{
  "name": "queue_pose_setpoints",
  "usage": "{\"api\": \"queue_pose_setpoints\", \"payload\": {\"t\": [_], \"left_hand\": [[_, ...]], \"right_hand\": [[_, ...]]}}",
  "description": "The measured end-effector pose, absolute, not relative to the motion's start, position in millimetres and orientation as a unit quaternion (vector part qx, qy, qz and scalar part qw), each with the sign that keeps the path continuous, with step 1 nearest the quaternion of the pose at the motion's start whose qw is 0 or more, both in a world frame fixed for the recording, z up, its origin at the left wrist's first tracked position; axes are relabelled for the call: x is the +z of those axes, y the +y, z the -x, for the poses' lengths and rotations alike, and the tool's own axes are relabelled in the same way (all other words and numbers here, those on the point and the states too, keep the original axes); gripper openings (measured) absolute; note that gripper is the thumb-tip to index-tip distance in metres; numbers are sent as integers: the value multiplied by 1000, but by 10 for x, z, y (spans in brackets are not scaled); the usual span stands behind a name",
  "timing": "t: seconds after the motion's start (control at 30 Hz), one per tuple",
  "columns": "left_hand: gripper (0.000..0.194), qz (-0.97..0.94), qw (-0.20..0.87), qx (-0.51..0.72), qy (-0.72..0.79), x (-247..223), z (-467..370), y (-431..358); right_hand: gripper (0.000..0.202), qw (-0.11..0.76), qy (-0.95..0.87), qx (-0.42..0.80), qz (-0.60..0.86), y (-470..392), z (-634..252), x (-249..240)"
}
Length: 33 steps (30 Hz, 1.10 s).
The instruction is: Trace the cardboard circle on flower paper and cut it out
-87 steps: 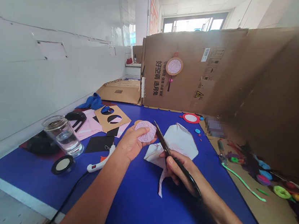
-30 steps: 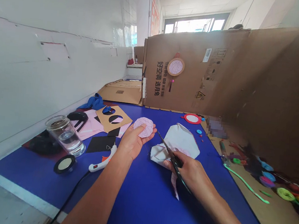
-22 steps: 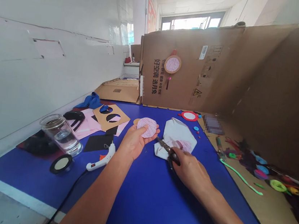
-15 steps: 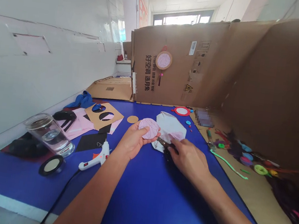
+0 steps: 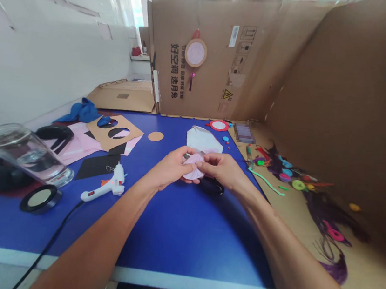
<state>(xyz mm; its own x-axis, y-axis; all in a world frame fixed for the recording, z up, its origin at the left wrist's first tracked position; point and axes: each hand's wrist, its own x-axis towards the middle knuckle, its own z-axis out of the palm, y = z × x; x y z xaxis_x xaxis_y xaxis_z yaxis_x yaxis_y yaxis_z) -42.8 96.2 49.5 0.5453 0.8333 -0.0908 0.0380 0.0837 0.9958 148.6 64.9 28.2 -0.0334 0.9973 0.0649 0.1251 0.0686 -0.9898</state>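
Observation:
A pale pink patterned disc (image 5: pixel 193 168) is pinched between both hands over the middle of the blue table. My left hand (image 5: pixel 173 164) is closed on its left side, thumb on top and fingers beneath. My right hand (image 5: pixel 221 167) pinches its upper right edge with thumb and forefinger. Just below the hands are the black handles of scissors (image 5: pixel 213 186), lying on the table; their blades are mostly hidden behind the disc and fingers. Behind the hands lies a white cloth piece (image 5: pixel 203 139), partly covered by them.
Left on the table: a white glue gun (image 5: pixel 115 183), a lidless glass jar of water (image 5: pixel 41 159), a round lid (image 5: pixel 40 198), cut-out cardboard (image 5: pixel 113 132) and a cardboard disc (image 5: pixel 156 136). Buttons and tassels lie right. A round ornament (image 5: pixel 196 52) hangs on the cardboard wall (image 5: pixel 217 30).
My right hand has let go of the scissors, now on the table, and moved left to grip the disc. The view has tilted downward and shifted right.

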Motion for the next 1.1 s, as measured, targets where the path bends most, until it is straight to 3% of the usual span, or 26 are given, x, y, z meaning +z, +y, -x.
{"api": "queue_pose_setpoints", "payload": {"t": [0.2, 0.37, 0.5, 0.83, 1.1], "left_hand": [[22, -553, 644, 317, 424, 440, 445, 1064], [20, -528, 644, 369, 414, 411, 495, 1126], [14, -563, 629, 331, 421, 418, 529, 1124], [26, -519, 662, 360, 404, 355, 486, 1150], [19, -534, 665, 347, 390, 344, 435, 1086]], "right_hand": [[51, 509, -523, 460, 507, 645, -1447, 248], [41, 489, -532, 468, 509, 608, -1383, 296], [47, 512, -537, 440, 506, 623, -1346, 286], [50, 554, -507, 407, 520, 653, -1407, 228], [49, 564, -494, 407, 521, 690, -1407, 203]]}}
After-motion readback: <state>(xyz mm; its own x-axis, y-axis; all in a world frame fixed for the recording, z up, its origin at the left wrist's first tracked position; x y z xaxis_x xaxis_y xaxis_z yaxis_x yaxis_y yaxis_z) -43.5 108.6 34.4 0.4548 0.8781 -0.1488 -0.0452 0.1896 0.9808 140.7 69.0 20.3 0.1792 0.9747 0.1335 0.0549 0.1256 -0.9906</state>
